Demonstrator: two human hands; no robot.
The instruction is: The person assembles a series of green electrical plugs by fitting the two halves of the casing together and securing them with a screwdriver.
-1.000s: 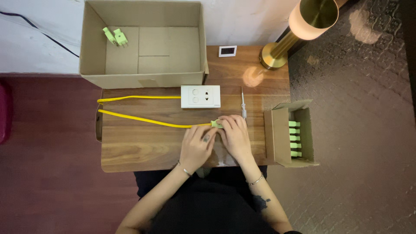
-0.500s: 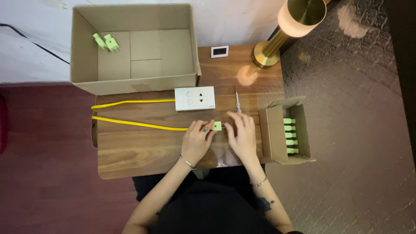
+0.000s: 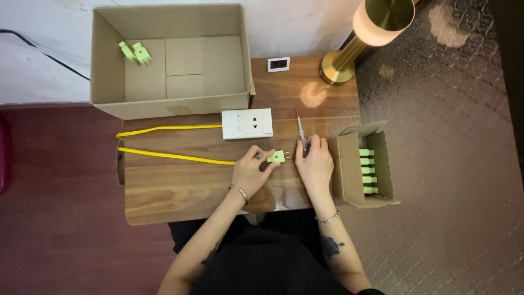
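Note:
My left hand [image 3: 250, 172] pinches a light green plug [image 3: 277, 157] at the end of a yellow cable [image 3: 169, 157] on the wooden table [image 3: 164, 191]. The plug's prongs point right. My right hand [image 3: 315, 164] rests on the table just right of the plug, its fingers on the handle of a thin screwdriver [image 3: 299, 129] that lies pointing away from me. A white socket block [image 3: 246, 123], joined to the yellow cable, lies beyond my left hand.
A large open cardboard box [image 3: 109, 76] at the back left holds two green plugs [image 3: 135, 52]. A small open carton [image 3: 346, 169] at the right holds several green plugs. A brass lamp [image 3: 349, 54] and a small white device [image 3: 278, 64] stand at the back.
My hands have parted: the right hand moved right onto the screwdriver, while the left keeps the plug, now plainly visible. The camera view shifted slightly.

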